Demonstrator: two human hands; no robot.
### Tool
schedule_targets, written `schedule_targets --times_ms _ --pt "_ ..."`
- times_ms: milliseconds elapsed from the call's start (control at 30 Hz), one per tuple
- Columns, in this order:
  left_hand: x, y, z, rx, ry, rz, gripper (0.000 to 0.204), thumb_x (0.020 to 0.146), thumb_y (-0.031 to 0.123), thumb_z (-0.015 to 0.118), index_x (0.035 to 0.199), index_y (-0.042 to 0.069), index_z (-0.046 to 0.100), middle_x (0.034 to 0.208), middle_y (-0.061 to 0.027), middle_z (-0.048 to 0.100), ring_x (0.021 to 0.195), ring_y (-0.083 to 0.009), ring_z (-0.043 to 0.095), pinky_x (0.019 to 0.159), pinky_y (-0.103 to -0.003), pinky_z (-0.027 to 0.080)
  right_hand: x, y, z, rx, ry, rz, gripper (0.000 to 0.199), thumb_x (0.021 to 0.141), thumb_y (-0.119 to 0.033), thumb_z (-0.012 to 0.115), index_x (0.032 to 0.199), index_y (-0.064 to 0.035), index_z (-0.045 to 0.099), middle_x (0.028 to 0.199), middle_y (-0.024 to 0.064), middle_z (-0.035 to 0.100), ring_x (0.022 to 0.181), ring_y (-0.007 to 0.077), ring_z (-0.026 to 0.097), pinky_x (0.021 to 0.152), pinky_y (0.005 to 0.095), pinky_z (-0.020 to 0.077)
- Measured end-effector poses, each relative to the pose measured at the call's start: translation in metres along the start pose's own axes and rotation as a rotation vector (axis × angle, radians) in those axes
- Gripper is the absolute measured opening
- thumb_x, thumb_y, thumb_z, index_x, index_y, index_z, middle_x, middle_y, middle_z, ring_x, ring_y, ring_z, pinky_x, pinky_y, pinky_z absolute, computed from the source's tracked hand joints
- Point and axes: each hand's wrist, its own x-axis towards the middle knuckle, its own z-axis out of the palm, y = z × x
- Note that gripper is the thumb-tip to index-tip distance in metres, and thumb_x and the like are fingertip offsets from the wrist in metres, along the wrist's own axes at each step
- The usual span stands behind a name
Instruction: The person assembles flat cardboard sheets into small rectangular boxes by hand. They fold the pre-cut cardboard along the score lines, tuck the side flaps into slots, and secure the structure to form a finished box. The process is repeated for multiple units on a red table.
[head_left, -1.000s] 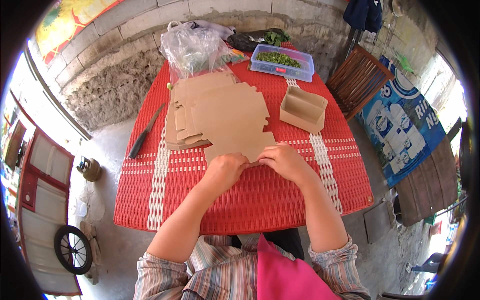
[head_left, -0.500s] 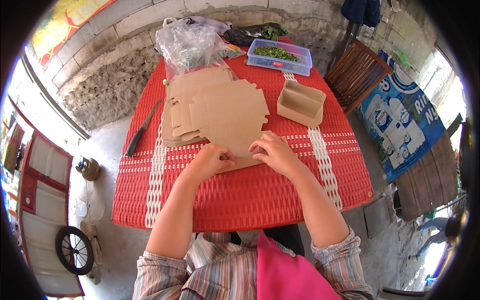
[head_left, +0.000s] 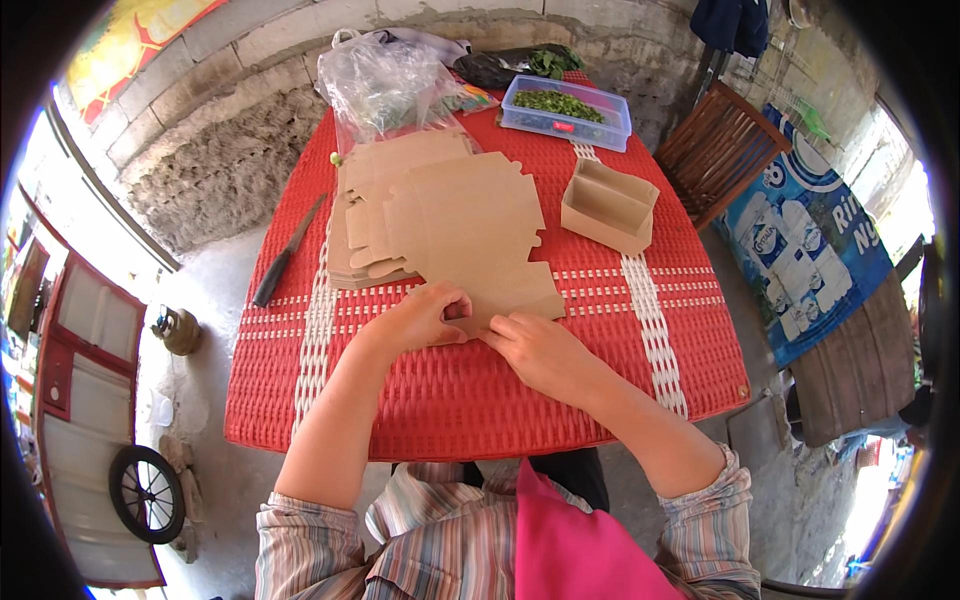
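While my left hand [head_left: 425, 318] curls over the near edge of a flat brown cardboard box blank [head_left: 480, 235], its fingers are bent and pinching a small flap there, and my right hand [head_left: 535, 350] lies just beside it with fingertips pressing the same edge, not closed around anything. That blank lies on top of a stack of similar flat brown cardboard cut-outs [head_left: 365, 215], spread over a red woven plastic table [head_left: 460, 400] with white stripes. To the right of the stack stands a folded open brown cardboard tray [head_left: 608, 205], apart from my hands. On the table's left edge lies a dark-handled knife [head_left: 285, 255]. At the far end sit a crumpled clear plastic bag [head_left: 385, 85] and a clear rectangular plastic tub of chopped greens with a blue rim [head_left: 565, 110].
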Motion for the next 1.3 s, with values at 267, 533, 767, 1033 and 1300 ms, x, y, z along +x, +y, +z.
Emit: schedule_targets --times_ms 267,533,767,1033,1300 --pt "0.002 0.011 -0.001 0.224 -0.012 -0.127 0.037 0.076 0.024 0.084 0.101 0.012 0.060 0.102 -0.0035 0.058 0.103 -0.0229 0.055 0.093 -0.041 0.040 -0.007 0.001 0.013 -0.103 0.055 -0.016 0.036 0.085 -0.006 0.055 0.118 0.0005 0.067 0.109 0.0071 0.059 0.106 0.0234 0.057 0.096 0.0382 0.0478" --pt "-0.006 0.008 0.000 0.269 -0.021 -0.139 0.037 0.077 0.028 0.083 0.102 0.015 0.058 0.112 0.0003 0.053 0.118 -0.0252 0.049 0.101 -0.047 0.036 -0.016 0.016 0.014 0.024 0.123 0.050 0.029 0.087 -0.004 0.054 0.112 0.0034 0.068 0.111 0.0113 0.063 0.111 0.0283 0.059 0.097 0.0405 0.0483" --pt "-0.018 0.005 -0.011 0.240 -0.040 -0.180 0.039 0.077 0.028 0.084 0.103 0.016 0.058 0.117 -0.0032 0.048 0.125 -0.0266 0.042 0.108 -0.049 0.031 -0.031 0.042 -0.011 0.174 -0.023 0.251 0.022 0.089 0.001 0.053 0.104 0.0042 0.069 0.110 0.0135 0.066 0.101 0.0317 0.065 0.088 0.0414 0.0540" --pt "-0.020 0.006 -0.021 0.163 -0.062 -0.183 0.036 0.079 0.020 0.082 0.106 0.013 0.060 0.112 -0.0047 0.048 0.118 -0.0252 0.046 0.102 -0.039 0.038 -0.017 0.087 -0.030 0.398 -0.172 0.337 0.022 0.089 -0.015 0.063 0.105 -0.0020 0.072 0.102 0.0137 0.067 0.094 0.0321 0.066 0.086 0.0429 0.0532" --pt "-0.030 0.008 -0.005 0.246 0.238 0.003 0.024 0.081 0.002 0.071 0.105 0.001 0.068 0.104 -0.0115 0.051 0.108 -0.0297 0.052 0.096 -0.040 0.045 -0.020 0.061 -0.013 0.165 0.108 0.267 0.025 0.089 -0.016 0.069 0.110 -0.0034 0.065 0.092 0.0133 0.067 0.089 0.0323 0.065 0.082 0.0425 0.0518"
